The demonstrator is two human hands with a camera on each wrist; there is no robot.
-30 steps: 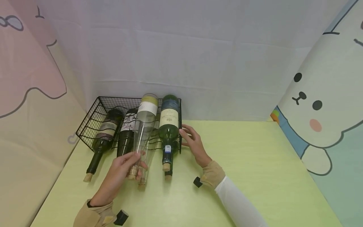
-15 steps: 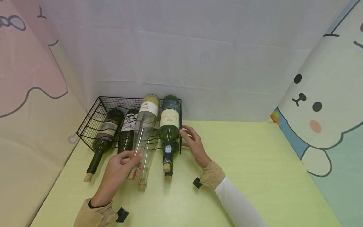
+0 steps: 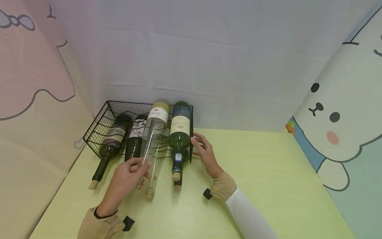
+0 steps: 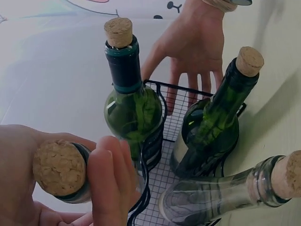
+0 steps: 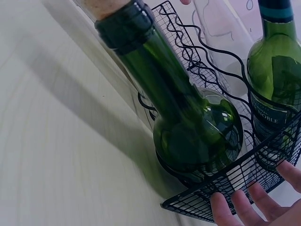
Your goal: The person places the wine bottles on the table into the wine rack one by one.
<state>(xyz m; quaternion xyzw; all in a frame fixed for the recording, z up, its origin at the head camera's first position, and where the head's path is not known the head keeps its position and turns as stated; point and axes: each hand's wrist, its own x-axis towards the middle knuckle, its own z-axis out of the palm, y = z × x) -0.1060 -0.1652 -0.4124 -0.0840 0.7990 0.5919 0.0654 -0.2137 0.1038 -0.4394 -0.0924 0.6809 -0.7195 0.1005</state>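
Note:
My left hand [image 3: 120, 181] pinches the neck of a clear corked wine bottle [image 3: 158, 116] with a white and yellow label. That bottle lies on the upper level of a black wire wine rack [image 3: 93, 131], its base toward the back. In the left wrist view its cork [image 4: 60, 168] shows beside my fingers. My right hand [image 3: 206, 156] has its fingers extended against the rack's right mesh side, fingertips [image 5: 242, 200] touching the wires. Just inside that side lies a green wine bottle [image 3: 180, 127] with a cream label, above another green bottle [image 5: 197, 136].
Below the held bottle, a second clear bottle [image 3: 153, 182] sticks out of the rack. Two dark bottles, one with a grey label [image 3: 114, 134] and one with a white patterned label [image 3: 138, 127], lie to the left. The rack stands on a yellow-green table [image 3: 268, 179] before a white curtain [image 3: 223, 66].
The clear bottle has rolled slightly, bringing the script on its label into view, and its base has shifted a little right. My left fingers have drawn in around the neck. My right hand stays put.

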